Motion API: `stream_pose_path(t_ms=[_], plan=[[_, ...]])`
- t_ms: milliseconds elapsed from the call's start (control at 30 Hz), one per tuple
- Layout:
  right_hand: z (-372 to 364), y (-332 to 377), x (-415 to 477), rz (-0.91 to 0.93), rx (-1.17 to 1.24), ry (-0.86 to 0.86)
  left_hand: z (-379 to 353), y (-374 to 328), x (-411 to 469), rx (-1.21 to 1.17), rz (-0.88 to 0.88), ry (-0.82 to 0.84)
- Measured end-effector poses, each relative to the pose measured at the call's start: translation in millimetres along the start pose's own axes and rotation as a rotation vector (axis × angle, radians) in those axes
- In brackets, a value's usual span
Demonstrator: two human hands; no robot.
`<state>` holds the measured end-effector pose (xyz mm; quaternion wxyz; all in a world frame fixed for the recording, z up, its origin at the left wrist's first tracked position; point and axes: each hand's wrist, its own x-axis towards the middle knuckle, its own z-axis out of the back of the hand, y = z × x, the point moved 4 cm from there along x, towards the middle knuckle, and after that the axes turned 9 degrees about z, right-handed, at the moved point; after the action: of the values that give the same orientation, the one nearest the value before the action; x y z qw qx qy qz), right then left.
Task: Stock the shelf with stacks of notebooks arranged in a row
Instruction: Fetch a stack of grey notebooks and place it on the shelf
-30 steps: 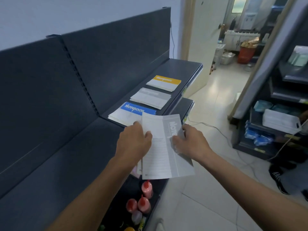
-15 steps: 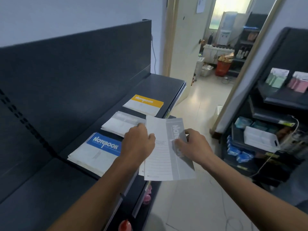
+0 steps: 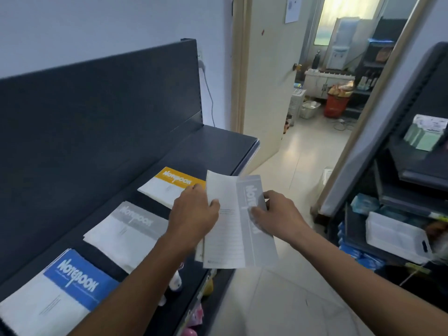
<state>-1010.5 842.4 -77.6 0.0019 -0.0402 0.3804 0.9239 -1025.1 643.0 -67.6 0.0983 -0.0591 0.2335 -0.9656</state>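
Change vs. 1 s ago: the person has moved along the shelf (image 3: 218, 146) toward its far end, load carried w/ grip unchanged; the hands were level w/ the blue stack and are now level w/ the orange one. Implication: three positions are filled, and the load is prob. headed for the bare stretch beyond, i.e. position no. 4 in the row. L to R: blue stack (image 3: 60, 287), nearest, band reads "Notebook" in white; grey stack (image 3: 126, 231) next, set apart from it, same word on a grey band; orange stack (image 3: 169, 187) third, same word on an orange band; small print under each band too fine to read. Left hand (image 3: 194, 219): fingers curled over the left edge of the held notebooks (image 3: 232, 229), thumb on top, pinching; it overlaps the orange stack's near corner in view, contact w/ that stack cannot be told. Held notebooks: in the air just off the shelf's front edge, not yet set down; grey band turned to the right side, so "Notebook" reads sideways; ruled white panel beside it; a second edge shows beneath, so more than one copy. Right hand (image 3: 278, 214): thumb pressed on the grey band, fingers under, gripping. Far R: second rack (image 3: 424, 175) w/ packs, labels illegible; paper sheet (image 3: 292, 8) on the wall by the door, print illegible.
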Motion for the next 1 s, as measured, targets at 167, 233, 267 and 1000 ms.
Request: stream_pose_path(t_ms=[167, 233, 267, 1000], plan=[[27, -17, 58, 0.048, -0.006, 0.028, -13, -35, 34, 0.001, 0.066, -0.038], [31, -21, 83, 0.073, -0.009, 0.047, -19, -44, 51, 0.001, 0.101, -0.052], [34, -21, 96, 0.088, -0.004, 0.053, -21, -47, 61, 0.000, 0.119, -0.056], [-11, 9, 369, 0.377, -0.198, 0.345, -75, -19, 252, 0.006, 0.531, -0.112]])
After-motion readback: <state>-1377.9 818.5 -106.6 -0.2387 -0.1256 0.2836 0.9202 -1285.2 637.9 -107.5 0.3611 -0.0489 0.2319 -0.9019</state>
